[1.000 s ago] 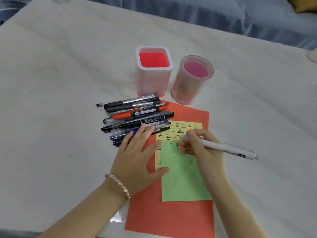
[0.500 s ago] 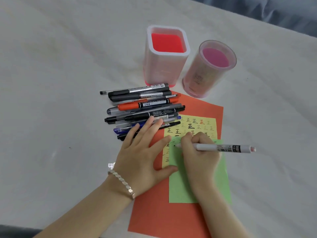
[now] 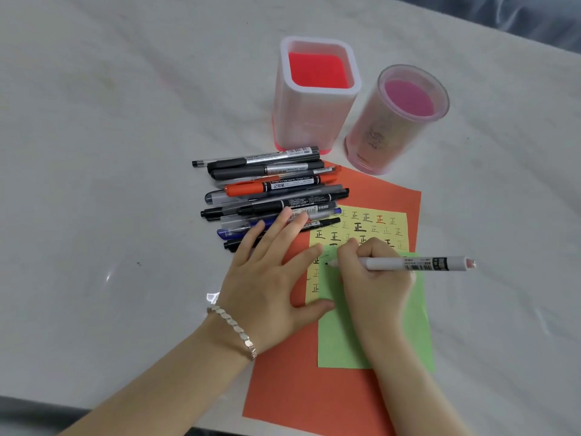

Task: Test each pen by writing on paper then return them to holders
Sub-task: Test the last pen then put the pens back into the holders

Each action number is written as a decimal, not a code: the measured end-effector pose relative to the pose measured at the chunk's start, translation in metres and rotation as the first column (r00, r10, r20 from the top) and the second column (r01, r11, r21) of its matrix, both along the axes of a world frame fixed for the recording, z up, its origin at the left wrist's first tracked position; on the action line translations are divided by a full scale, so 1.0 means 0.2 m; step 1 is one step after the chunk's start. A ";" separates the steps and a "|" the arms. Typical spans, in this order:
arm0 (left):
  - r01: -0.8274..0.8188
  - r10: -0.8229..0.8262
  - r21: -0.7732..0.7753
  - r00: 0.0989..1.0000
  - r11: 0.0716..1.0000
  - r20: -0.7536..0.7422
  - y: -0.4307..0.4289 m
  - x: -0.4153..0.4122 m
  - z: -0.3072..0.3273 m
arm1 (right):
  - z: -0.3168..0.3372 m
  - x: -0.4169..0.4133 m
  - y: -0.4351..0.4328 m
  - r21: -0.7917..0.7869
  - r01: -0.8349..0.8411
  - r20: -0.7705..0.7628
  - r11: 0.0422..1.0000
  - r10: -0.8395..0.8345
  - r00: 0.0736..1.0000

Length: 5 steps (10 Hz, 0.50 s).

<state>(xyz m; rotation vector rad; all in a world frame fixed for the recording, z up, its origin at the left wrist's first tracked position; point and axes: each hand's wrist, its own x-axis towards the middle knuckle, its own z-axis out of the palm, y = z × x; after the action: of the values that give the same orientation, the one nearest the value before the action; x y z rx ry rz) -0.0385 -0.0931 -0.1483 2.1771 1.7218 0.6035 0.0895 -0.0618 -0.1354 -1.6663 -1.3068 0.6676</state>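
White pen [image 3: 415, 264], green sheet [image 3: 345, 341], yellow sheet [image 3: 371, 221], orange paper [image 3: 314, 398], pink holder [image 3: 393, 127]

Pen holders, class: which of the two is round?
The right-hand holder, a cylinder with pink inside; the left holder has a squarish mouth and red inside.

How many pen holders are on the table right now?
2. The square holder stands just beyond the pen pile; the round holder stands beside it on the right. None seem hidden.
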 end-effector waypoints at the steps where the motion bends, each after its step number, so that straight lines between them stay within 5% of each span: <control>1: -0.002 0.002 0.006 1.000 1.000 0.000 0.00 0.00 0.00 | 0.00 0.00 0.00 0.006 0.024 0.014 1.000 -0.024 1.000; 5: 0.002 -0.001 0.016 1.000 1.000 -0.009 0.00 0.00 -0.01 | 0.00 0.00 0.00 -0.011 0.029 0.057 1.000 -0.028 0.998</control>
<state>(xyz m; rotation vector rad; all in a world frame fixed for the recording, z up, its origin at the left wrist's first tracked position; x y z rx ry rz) -0.0383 -0.0930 -0.1494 2.1955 1.7257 0.6102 0.0894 -0.0615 -0.1363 -1.7215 -1.3188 0.6162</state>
